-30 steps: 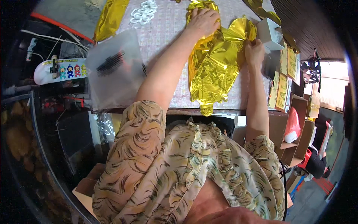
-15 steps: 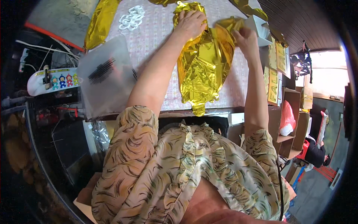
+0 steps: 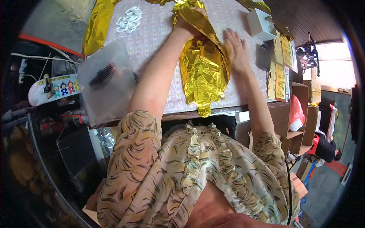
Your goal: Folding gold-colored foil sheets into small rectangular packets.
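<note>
A flat gold foil balloon (image 3: 203,72) lies on the table in front of me, its narrow tail hanging over the near edge. One flap of the foil (image 3: 201,23) is folded over toward the left and stands up across my left hand (image 3: 186,27). That hand rests on the upper part of the balloon; its fingers are mostly hidden by the flap. My right hand (image 3: 237,52) is just right of the foil, fingers stretched out over the tablecloth, holding nothing.
On the left lie a translucent plastic bag (image 3: 108,78) and a bundle of white string (image 3: 129,19). More gold foil (image 3: 97,30) lies along the far left edge. A white box (image 3: 260,24) and printed cards (image 3: 282,72) stand at the right. Cardboard boxes (image 3: 300,91) stand beyond.
The flap of foil at the right has swung left over my left hand. My right hand has let go of the foil and come down with fingers spread.
</note>
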A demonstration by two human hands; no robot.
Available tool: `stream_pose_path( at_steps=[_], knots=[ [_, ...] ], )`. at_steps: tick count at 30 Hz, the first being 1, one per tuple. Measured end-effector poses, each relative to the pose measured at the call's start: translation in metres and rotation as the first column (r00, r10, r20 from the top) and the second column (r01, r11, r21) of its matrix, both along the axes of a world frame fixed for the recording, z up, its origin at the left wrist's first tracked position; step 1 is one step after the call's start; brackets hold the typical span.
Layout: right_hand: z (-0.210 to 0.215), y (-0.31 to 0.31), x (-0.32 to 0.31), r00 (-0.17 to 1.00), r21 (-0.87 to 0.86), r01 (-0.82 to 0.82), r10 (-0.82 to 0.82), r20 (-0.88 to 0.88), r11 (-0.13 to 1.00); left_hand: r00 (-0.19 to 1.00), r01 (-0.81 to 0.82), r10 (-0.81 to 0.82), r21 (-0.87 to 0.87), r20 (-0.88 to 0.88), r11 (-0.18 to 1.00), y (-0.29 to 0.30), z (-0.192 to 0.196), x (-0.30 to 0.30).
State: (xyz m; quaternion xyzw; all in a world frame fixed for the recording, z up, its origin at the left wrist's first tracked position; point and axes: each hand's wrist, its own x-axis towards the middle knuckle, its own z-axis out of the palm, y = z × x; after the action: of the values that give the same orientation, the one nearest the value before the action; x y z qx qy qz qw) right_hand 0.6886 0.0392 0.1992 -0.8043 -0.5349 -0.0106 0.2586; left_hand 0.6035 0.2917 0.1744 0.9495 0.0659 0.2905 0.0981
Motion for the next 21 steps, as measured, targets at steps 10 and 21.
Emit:
stream_pose_path(
  at_steps=[10,21],
  knots=[
    [-0.005,0.038,-0.077,0.979,-0.057,0.031,-0.019,0.204,0.998,0.983,0.105,-0.08,-0.152,0.165,0.983,0.028,-0.028,-0.001],
    [-0.008,0.049,-0.088,0.964,-0.092,0.041,-0.016,0.265,0.995,0.999,-0.046,0.046,0.066,0.001,0.997,0.045,-0.055,0.025]
  ],
)
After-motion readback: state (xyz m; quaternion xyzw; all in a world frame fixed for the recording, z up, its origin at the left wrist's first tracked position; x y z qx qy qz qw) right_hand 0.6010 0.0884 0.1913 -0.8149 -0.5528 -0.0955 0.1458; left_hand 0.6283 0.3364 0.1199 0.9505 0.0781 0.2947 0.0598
